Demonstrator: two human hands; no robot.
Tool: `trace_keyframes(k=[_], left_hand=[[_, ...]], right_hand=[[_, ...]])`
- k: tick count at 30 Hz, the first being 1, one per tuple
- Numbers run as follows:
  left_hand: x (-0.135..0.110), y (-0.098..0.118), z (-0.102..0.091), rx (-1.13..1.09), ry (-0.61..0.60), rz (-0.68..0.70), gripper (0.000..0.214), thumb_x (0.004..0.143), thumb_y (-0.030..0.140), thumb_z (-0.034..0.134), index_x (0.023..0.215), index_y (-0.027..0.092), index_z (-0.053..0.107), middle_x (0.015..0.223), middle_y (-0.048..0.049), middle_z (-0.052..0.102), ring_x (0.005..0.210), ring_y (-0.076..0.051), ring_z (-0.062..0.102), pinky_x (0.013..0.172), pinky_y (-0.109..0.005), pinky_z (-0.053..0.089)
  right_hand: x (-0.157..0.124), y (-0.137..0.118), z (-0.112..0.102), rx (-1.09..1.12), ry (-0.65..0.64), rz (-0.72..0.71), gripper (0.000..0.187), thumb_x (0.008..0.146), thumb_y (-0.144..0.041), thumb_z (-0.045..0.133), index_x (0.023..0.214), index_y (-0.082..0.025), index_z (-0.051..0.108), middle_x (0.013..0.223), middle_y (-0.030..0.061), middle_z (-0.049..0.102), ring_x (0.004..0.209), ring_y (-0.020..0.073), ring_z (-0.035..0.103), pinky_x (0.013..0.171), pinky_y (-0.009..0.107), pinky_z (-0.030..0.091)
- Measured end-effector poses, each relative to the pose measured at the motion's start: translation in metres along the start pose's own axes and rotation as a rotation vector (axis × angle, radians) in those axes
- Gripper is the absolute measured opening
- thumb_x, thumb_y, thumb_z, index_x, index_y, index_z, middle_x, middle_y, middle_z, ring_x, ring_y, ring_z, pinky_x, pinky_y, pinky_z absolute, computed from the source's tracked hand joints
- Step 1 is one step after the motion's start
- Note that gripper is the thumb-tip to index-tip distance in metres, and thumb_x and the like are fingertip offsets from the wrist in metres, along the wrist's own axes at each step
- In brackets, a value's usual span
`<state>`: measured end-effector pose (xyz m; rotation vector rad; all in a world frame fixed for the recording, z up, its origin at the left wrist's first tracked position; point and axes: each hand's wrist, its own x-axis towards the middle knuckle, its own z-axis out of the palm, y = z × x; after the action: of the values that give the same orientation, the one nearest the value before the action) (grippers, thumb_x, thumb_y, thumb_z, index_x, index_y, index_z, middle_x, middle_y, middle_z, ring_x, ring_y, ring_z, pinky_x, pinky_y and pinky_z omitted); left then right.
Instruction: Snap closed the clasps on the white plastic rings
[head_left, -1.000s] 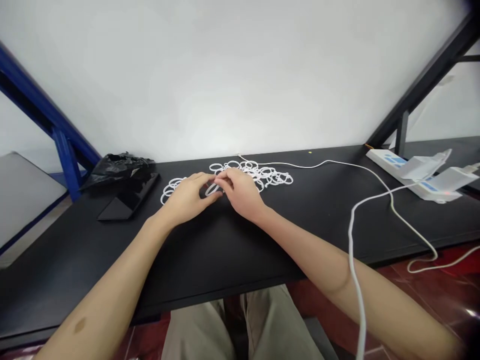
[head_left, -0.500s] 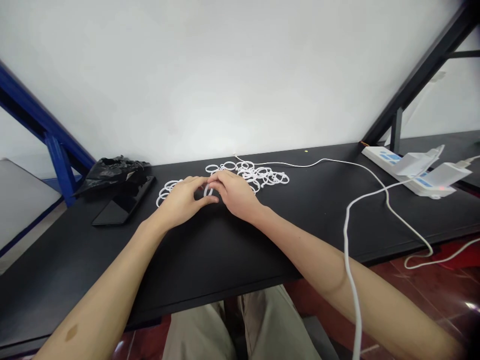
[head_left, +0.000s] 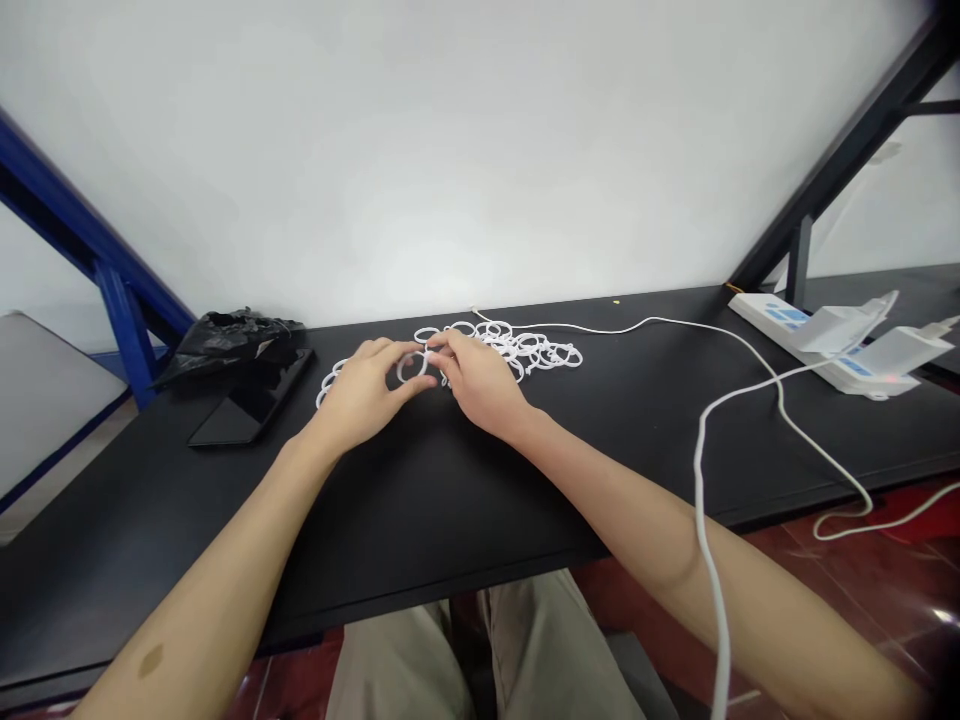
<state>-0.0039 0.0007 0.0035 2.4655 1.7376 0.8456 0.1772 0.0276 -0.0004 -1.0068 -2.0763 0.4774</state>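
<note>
A thin white ring [head_left: 400, 372], which looks like a cable tie closed into a loop, is between my two hands above the black table. My left hand [head_left: 365, 392] curves around its left side, forefinger above and thumb below. At the ring's right side, my right hand [head_left: 480, 382] pinches it between thumb and fingertips. Behind and right of my right hand lies a loose pile of similar white loops [head_left: 531, 350]. A smaller group of white loops [head_left: 328, 383] is partly hidden behind my left hand.
A black phone-like slab [head_left: 238, 412] and a crumpled black plastic bag [head_left: 225, 335] lie at the left. White cables cross the table [head_left: 480, 500] at the right, one passing over my right forearm. A power strip [head_left: 862, 380] with plugged-in adapters stands at the far right.
The ring has turned to face me more and shows rounder between my hands. My right hand has shifted slightly right, its fingers now pinching at the ring's right side.
</note>
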Motion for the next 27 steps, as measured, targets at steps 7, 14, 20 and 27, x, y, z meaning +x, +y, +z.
trace_keyframes(k=[7, 14, 20, 27], left_hand=[[-0.003, -0.019, -0.001, 0.461, 0.046, -0.333, 0.05, 0.089, 0.044, 0.047, 0.127, 0.015, 0.062, 0.118, -0.0198, 0.062, 0.112, -0.041, 0.051, 0.087, -0.053, 0.046], [-0.01, -0.04, 0.003, 0.512, 0.061, -0.366, 0.049, 0.088, 0.046, 0.043, 0.119, 0.014, 0.064, 0.109, -0.0245, 0.064, 0.105, -0.045, 0.053, 0.078, -0.058, 0.046], [-0.002, -0.024, -0.001, 0.319, 0.095, -0.264, 0.051, 0.089, 0.039, 0.045, 0.132, 0.015, 0.057, 0.127, -0.0194, 0.058, 0.116, -0.04, 0.049, 0.094, -0.055, 0.043], [-0.001, 0.001, -0.001, 0.004, -0.081, 0.057, 0.041, 0.09, 0.03, 0.046, 0.128, 0.019, 0.058, 0.126, -0.0085, 0.063, 0.114, -0.026, 0.053, 0.1, -0.041, 0.042]], right_hand=[[-0.004, 0.003, -0.001, -0.391, -0.14, -0.09, 0.023, 0.092, -0.029, 0.06, 0.11, -0.016, 0.068, 0.108, 0.0119, 0.067, 0.109, 0.0285, 0.047, 0.099, 0.046, 0.037], [-0.005, 0.01, 0.004, -0.38, -0.263, -0.111, 0.018, 0.091, -0.013, 0.056, 0.097, -0.02, 0.072, 0.099, 0.0105, 0.068, 0.104, 0.0288, 0.045, 0.092, 0.047, 0.038], [-0.005, 0.002, 0.003, -0.196, -0.134, -0.143, 0.022, 0.094, -0.012, 0.048, 0.106, -0.017, 0.066, 0.107, 0.0085, 0.067, 0.101, 0.0235, 0.047, 0.093, 0.039, 0.041], [-0.005, 0.0, 0.004, -0.073, -0.106, -0.187, 0.033, 0.086, 0.0, 0.043, 0.11, -0.016, 0.06, 0.111, 0.0079, 0.065, 0.102, 0.021, 0.051, 0.096, 0.037, 0.042]])
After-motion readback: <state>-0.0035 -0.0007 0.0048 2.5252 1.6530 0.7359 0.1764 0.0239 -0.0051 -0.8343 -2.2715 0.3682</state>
